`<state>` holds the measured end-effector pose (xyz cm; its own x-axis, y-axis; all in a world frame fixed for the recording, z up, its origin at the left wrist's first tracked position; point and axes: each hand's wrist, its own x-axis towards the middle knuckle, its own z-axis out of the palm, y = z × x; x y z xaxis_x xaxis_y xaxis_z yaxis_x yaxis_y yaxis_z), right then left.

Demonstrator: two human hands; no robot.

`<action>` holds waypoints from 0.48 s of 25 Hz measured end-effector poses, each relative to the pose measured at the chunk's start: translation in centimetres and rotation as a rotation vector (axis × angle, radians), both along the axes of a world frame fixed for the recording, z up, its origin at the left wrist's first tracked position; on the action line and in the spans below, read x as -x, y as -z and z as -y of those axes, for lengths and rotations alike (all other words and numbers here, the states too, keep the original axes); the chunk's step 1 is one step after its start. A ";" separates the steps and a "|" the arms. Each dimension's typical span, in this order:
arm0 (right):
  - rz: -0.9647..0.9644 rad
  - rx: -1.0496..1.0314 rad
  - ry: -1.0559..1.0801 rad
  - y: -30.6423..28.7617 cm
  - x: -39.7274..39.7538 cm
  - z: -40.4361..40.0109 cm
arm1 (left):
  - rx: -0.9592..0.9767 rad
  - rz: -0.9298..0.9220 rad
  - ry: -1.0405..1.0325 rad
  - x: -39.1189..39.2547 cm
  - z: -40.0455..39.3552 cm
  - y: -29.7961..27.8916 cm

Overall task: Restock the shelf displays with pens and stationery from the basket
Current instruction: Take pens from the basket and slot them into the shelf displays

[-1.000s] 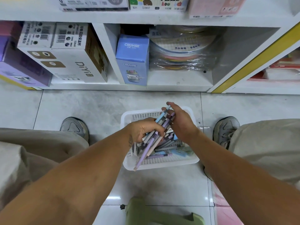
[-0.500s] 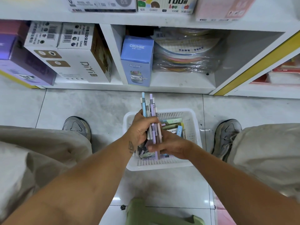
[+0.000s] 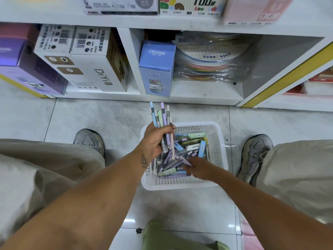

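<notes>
Head view: a bundle of pens [image 3: 163, 121] is being gripped upright by the left hand [image 3: 155, 141], tips pointing to 12 o'clock. Loose pens [image 3: 169, 163] in the basket [image 3: 219, 152], lying at 5 o'clock from that grip, are being pinched by the nearer right hand [image 3: 198, 167].

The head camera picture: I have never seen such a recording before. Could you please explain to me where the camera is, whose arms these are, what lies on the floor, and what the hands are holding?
There is no machine here. A person wears one wide-angle camera on the head, and it looks forward and down, so you see that person's own two arms, knees and shoes.

On the tiled floor stands a white plastic basket, filled with loose pens and small stationery packs. Behind it is a white shelf with boxes, among them a blue box and a white box.

The left hand grips a bundle of pens in pastel colours, their ends pointing up towards the shelf. The right hand reaches down into the basket among the pens there; whether it already holds one, I cannot tell.
</notes>
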<state>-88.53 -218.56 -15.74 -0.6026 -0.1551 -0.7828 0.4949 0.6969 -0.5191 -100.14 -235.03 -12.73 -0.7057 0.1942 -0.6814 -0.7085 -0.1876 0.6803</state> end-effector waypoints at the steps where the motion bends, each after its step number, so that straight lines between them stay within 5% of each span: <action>1: -0.013 -0.062 -0.066 0.1 0.2 -0.2 | 0.003 -0.010 0.015 0.0 0.1 0.1; 7: 0.010 -0.158 -0.138 -1.5 2.4 -1.5 | -0.008 -0.081 -0.021 0.9 0.9 -1.3; 12: 0.006 0.364 0.476 -7.0 4.2 -2.1 | 0.044 -0.121 0.117 1.9 1.1 -5.5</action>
<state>-92.73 -216.42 -8.72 -0.6677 -0.1279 -0.7333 0.7124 0.1760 -0.6794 -102.08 -236.17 -7.24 -0.7573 0.2516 -0.6026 -0.6364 -0.0774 0.7675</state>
